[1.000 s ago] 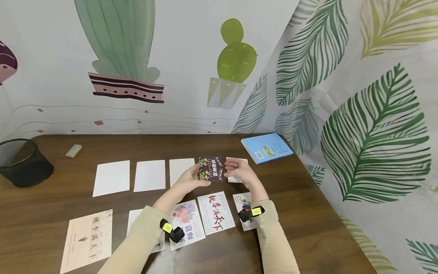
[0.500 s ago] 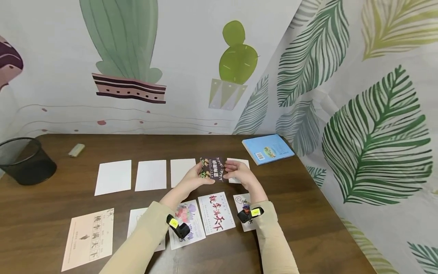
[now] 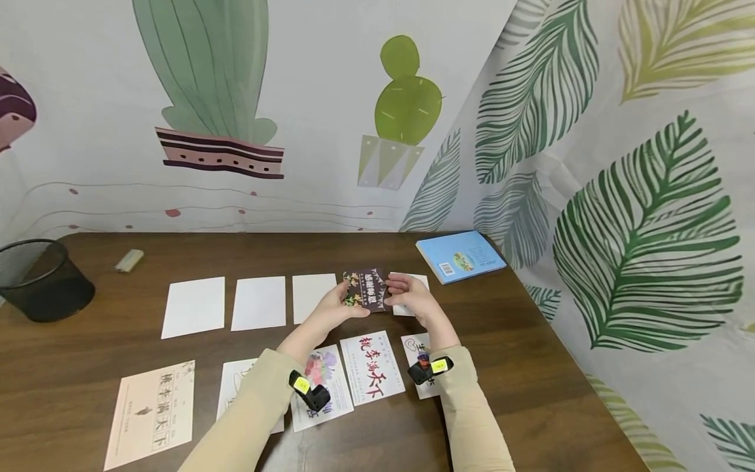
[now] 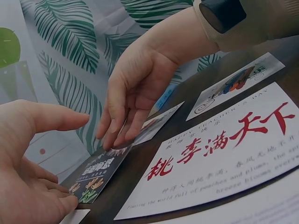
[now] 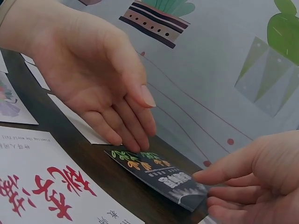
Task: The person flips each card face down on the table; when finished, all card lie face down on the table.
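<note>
A dark card (image 3: 366, 290) with orange flowers and white characters lies in the back row of cards on the wooden table. At its left edge is my left hand (image 3: 323, 317), whose fingertips touch the card while the thumb stands apart in the left wrist view. My right hand (image 3: 417, 304) is at the opposite edge, fingers extended and fingertips right at the card (image 5: 163, 179). Both thumbs are off the card's face. Behind the right hand, a white card (image 3: 422, 282) is partly hidden.
White cards (image 3: 193, 307) continue the back row leftward. Printed cards form the front row, including a red-lettered card (image 3: 373, 364) and a peach card (image 3: 150, 413). A blue book (image 3: 460, 254) lies back right; a black mesh bin (image 3: 44, 288) and a small eraser-like block (image 3: 129, 260) are at left.
My left hand has shifted slightly right along the dark card's near side, and the card sits marginally straighter. My right hand has barely moved.
</note>
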A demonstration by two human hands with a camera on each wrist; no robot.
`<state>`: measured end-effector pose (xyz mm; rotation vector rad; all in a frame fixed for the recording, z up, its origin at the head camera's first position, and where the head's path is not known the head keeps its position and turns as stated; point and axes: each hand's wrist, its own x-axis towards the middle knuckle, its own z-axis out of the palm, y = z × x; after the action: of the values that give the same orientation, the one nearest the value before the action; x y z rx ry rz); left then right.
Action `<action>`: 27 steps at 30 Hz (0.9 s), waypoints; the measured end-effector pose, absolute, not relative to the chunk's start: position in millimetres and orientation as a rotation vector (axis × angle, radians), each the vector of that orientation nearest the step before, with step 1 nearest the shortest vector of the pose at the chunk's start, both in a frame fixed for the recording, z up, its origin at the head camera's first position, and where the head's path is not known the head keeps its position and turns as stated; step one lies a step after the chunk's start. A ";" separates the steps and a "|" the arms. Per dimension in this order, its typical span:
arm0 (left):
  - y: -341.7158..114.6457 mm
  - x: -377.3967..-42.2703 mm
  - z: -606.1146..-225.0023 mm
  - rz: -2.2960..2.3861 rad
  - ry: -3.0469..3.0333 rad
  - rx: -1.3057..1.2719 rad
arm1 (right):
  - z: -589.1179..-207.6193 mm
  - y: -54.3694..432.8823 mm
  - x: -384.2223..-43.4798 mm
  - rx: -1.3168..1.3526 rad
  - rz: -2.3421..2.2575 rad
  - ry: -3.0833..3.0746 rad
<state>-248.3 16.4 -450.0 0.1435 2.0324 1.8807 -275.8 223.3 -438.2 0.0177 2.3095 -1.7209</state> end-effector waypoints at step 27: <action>11.9 -247.1 -450.2 1.939 1.944 0.174 | -449.5 210.5 -272.9 -0.048 -1.904 2.090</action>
<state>-247.1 11.9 -450.2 0.1737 1.9441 1.9395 -272.9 210.5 -449.5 -0.0475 2.0901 -1.9041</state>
